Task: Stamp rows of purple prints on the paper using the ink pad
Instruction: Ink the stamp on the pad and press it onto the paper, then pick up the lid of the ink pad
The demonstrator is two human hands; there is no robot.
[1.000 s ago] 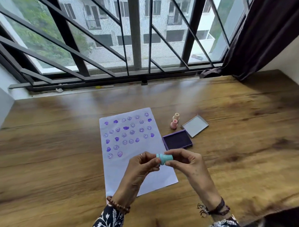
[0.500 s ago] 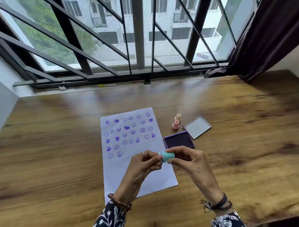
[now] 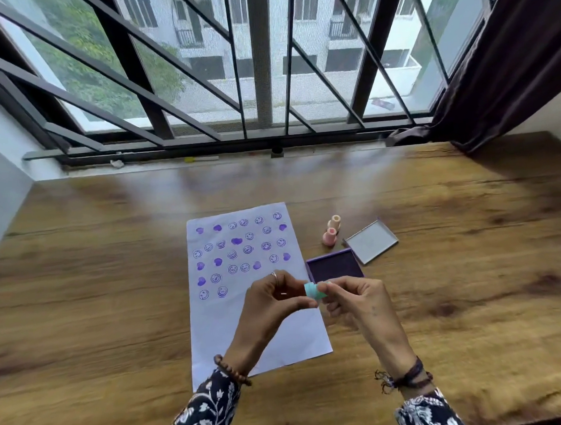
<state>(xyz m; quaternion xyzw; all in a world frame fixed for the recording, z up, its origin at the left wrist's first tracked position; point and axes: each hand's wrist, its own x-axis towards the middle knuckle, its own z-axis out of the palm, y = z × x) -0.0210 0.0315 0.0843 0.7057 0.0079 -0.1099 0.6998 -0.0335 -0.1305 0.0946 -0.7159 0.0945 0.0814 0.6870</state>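
Note:
A white sheet of paper (image 3: 219, 324) lies on the wooden table (image 3: 99, 284), its upper half covered with several rows of purple heart and smiley prints. Just right of it sits the open purple ink pad (image 3: 334, 268). A small teal stamp (image 3: 314, 290) is held above the paper's right edge. My left hand (image 3: 273, 304) pinches its left end and my right hand (image 3: 357, 302) grips its right end. Both hands hover in front of the ink pad, and their fingers hide much of the stamp.
Two pink stamps (image 3: 331, 231) stand behind the ink pad, one behind the other. The pad's lid (image 3: 370, 241) lies open-side up to their right. A barred window runs along the table's far edge, and a dark curtain (image 3: 498, 74) hangs at the right.
Both hands have stayed together on the teal stamp, turning it slightly between the fingers. The camera has shifted a little; paper, ink pad and pink stamps have not moved.

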